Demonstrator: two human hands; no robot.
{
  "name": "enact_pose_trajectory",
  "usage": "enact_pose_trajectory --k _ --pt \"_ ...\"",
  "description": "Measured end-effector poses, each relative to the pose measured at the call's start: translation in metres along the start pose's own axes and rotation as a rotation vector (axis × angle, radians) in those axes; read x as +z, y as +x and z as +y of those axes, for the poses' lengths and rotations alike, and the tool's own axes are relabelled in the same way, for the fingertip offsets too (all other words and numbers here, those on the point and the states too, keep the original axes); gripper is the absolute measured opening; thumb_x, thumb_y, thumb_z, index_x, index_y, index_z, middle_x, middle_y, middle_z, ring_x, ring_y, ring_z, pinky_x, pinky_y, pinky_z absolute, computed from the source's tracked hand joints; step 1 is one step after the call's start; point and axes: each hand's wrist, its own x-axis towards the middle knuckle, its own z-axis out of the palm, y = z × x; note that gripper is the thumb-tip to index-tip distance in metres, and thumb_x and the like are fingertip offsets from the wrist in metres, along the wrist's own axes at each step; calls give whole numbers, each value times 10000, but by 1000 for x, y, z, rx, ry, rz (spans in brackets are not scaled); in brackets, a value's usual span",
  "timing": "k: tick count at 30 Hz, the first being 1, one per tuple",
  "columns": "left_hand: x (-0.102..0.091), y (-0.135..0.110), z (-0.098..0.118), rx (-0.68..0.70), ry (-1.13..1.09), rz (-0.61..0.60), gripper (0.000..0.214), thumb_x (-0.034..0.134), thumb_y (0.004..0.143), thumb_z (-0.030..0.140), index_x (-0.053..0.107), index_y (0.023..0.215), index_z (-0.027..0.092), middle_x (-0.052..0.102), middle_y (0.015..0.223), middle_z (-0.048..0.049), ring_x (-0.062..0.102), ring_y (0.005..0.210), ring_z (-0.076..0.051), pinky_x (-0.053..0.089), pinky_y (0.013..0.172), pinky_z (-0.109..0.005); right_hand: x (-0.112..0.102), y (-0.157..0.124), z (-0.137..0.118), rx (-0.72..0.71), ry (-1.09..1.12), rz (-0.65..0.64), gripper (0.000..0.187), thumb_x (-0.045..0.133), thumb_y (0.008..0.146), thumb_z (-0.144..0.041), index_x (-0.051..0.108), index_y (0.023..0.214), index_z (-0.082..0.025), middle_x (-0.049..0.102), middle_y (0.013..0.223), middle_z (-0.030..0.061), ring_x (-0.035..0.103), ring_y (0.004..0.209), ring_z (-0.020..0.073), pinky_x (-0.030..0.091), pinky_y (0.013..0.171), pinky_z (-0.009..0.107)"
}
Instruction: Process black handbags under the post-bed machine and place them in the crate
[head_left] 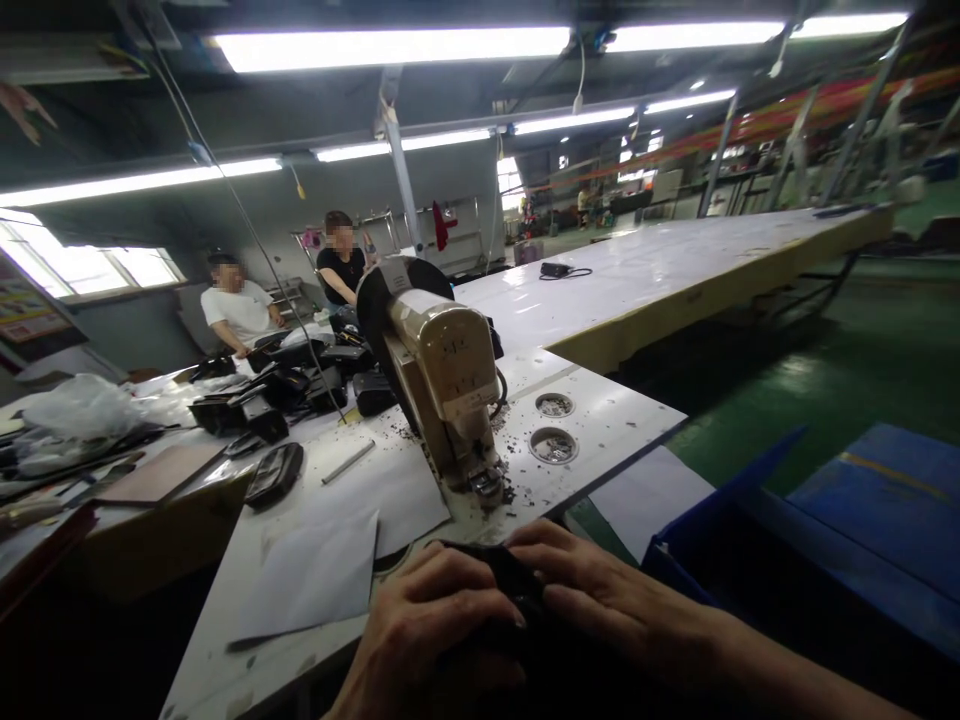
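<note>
A dark piece of material (pixel 517 585) is between my two hands at the near edge of the machine table (pixel 600 400); its shape is mostly lost in shadow. My left hand (pixel 431 605) has its fingers curled over the left side of it. On the other side, my right hand (pixel 581 580) grips it with bent fingers and thumb. Just beyond both hands stands a beige machine (pixel 450 370) with a metal head low over the table. Dark scraps lie scattered around its base.
Two round trays (pixel 555 462) of small metal parts are set into the tabletop. White paper (pixel 315 580) and a dark pouch (pixel 275 474) lie left. A blue bin (pixel 757 540) stands right. Two people sit beyond a black pile (pixel 277 390). A long white table (pixel 660 265) extends behind.
</note>
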Motion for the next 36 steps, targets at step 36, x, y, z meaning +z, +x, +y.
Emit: enact_pose_trajectory --k 36 --pt "18 47 -109 -510 -196 -90 138 798 865 244 788 1002 255 712 1040 -13 689 960 -189 545 892 -298 -2 53 97 336 443 137 487 479 1025 -627 643 1022 -168 591 882 24 512 805 181 436 685 275"
